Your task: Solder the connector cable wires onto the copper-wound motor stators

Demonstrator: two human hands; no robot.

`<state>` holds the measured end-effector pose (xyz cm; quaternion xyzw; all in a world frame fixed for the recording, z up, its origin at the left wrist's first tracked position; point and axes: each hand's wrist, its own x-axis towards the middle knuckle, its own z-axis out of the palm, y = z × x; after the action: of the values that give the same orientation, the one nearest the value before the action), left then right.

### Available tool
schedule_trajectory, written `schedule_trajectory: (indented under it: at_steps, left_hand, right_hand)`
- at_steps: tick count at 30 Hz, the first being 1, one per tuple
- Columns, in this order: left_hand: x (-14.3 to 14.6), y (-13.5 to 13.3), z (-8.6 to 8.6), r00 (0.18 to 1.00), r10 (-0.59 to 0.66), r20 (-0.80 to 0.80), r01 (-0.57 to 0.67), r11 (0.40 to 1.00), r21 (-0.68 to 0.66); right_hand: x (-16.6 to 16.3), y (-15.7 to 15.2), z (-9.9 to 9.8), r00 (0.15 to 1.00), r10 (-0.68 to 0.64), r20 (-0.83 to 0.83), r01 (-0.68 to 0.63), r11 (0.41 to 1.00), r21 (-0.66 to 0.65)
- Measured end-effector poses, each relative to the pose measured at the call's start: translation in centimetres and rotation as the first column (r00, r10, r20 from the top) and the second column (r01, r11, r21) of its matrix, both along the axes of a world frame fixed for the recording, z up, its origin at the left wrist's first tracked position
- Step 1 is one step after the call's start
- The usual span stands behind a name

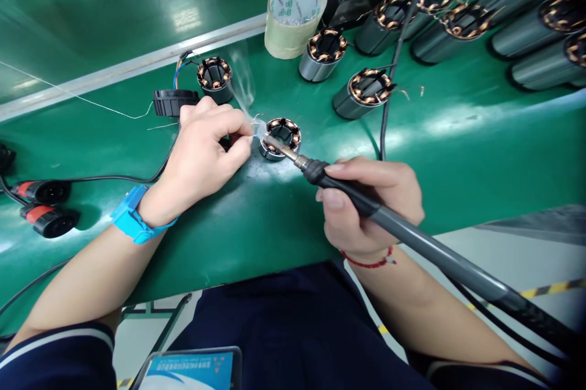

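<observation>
My right hand [370, 204] is closed around a soldering iron [348, 187], whose tip touches the near-left rim of a motor stator [293, 147] with copper windings. A puff of smoke rises at the tip. My left hand [210, 146] pinches a thin wire [255, 137], partly hidden by the fingers, at that same rim. Just behind the left hand lies a black round cap [170, 102], with coloured wires [176, 75] rising from it. Another stator [215, 82] stands beyond my left knuckles.
Several stators [364, 94] stand or lie toward the back right, beside a tape roll [295, 18]. A black cable [397, 60] crosses the green table [256, 231]. Two black connectors with red bands [50, 219] lie at the left. Thin solder wire [86, 100] hangs at the back left.
</observation>
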<state>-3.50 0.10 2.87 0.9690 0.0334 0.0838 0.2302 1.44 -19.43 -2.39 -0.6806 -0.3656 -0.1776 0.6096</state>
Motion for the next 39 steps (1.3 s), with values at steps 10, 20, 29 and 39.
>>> schedule_trajectory:
  at_steps: [10, 20, 29, 39]
  left_hand:
    - [0.2, 0.1, -0.6, 0.997, 0.042, 0.061, -0.035, 0.993, -0.114]
    - [0.2, -0.1, -0.3, 0.999, 0.049, 0.024, -0.046, 0.994, -0.104]
    - [0.1, 0.0, -0.3, 0.998, 0.059, 0.031, -0.057, 0.998, -0.039]
    - [0.1, -0.2, -0.3, 0.997, 0.047, 0.067, -0.046, 0.999, -0.003]
  right_hand:
    - [0.4, 0.0, -0.3, 1.0, 0.007, 0.006, -0.008, 0.999, 0.036]
    - [0.1, 0.0, -0.3, 1.0, 0.012, 0.024, -0.013, 1.0, 0.024]
    - [0.5, 0.1, -0.3, 1.0, 0.017, 0.012, -0.017, 0.998, 0.061]
    - [2.4, 0.2, 3.3, 0.978, 0.204, -0.034, -0.205, 0.937, -0.282]
